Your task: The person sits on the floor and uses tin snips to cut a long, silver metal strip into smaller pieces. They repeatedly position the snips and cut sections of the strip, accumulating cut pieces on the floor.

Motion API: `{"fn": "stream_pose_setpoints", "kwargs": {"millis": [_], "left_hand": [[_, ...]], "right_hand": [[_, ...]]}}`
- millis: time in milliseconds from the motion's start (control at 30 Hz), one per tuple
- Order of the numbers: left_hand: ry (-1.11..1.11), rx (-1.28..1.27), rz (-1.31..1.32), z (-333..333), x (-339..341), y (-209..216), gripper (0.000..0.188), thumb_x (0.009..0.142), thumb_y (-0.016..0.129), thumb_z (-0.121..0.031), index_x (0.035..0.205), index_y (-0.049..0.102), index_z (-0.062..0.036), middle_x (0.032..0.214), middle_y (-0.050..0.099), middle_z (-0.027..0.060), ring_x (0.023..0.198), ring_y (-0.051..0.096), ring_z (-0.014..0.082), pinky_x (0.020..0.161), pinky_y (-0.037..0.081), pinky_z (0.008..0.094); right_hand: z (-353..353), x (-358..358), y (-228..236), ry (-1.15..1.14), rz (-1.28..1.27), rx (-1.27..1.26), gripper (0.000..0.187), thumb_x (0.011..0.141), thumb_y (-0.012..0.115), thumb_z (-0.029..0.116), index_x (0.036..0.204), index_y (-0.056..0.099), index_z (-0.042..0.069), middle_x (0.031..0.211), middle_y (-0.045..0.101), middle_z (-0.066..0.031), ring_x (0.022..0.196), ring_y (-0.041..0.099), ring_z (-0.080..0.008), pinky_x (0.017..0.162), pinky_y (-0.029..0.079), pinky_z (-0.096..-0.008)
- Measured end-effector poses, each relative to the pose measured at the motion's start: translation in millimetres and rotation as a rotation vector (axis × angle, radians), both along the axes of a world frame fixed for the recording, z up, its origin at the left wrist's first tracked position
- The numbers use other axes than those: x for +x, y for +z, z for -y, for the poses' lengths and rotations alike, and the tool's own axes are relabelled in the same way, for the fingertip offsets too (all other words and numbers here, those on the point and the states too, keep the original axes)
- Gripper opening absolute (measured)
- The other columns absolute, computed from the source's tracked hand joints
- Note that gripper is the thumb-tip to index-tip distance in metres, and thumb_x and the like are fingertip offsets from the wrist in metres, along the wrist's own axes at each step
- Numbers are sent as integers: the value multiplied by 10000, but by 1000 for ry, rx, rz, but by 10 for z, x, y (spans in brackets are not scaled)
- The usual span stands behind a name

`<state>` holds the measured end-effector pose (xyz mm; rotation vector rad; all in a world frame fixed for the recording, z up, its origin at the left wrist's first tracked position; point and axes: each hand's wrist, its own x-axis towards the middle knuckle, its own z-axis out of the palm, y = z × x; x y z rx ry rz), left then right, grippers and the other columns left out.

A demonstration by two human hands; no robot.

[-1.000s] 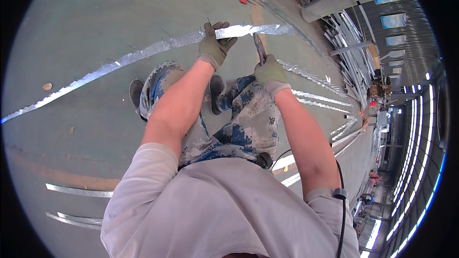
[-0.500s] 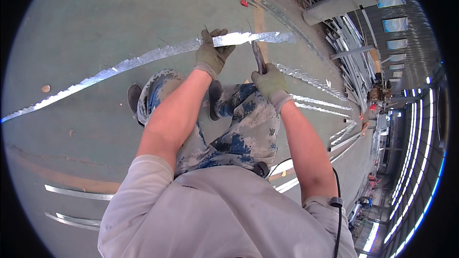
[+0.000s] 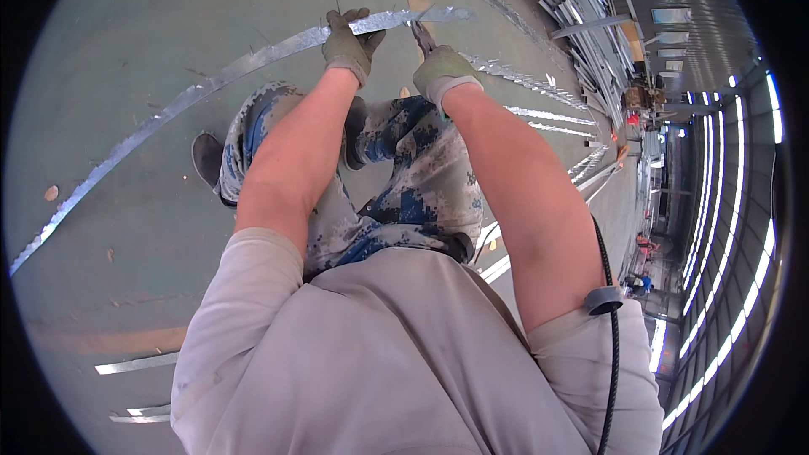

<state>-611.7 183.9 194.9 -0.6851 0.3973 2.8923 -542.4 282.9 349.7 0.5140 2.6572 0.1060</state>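
A long, thin metal strip (image 3: 202,88) arcs across the floor from the far left to a spot ahead of me, with thin spikes or tabs along its edges. My left hand (image 3: 347,46), in a grey-green work glove, grips it close to its right end. Its thumb and some fingers show on either side of the strip. My right hand (image 3: 447,70), gloved as well, is closed around the handles of dark pliers (image 3: 423,37). The pliers' tip is at the strip's near edge, to the right of my left hand; whether the jaws bite the metal is too small to tell.
More jagged metal strips (image 3: 531,84) lie on the floor to the right. Beyond them stand stacked metal profiles (image 3: 581,13). Several flat strips (image 3: 139,364) lie at lower left. My shoe (image 3: 207,158) is near the long strip. A black cord (image 3: 613,379) hangs by my right arm.
The view has shifted, so hands and strip appear higher and further left. The strip's far left part now sits lower against the picture. Both grips stay the same, pliers still at the strip's edge.
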Motion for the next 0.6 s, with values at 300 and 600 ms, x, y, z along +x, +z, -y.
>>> {"fn": "stream_pose_setpoints", "kwargs": {"millis": [300, 600], "left_hand": [[-38, 52, -45, 99, 80, 111, 570, 1116, 307, -563, 1272, 564, -79, 1290, 675, 83, 1147, 682, 291, 974, 619, 500], [-50, 66, -113, 256, 226, 176, 574, 1118, 286, -553, 1315, 542, -78, 1363, 657, 102, 1207, 677, 307, 1005, 608, 515]], "right_hand": [[-74, 170, 98, -11, -125, -38, 437, 922, 611, 201, 1305, 610, -8, 1346, 666, -253, 1258, 657, -388, 1047, 523, -456], [-247, 243, 38, 94, -229, 15, 357, 954, 571, 162, 1279, 620, 23, 1318, 672, -228, 1203, 682, -400, 1011, 535, -483]]}}
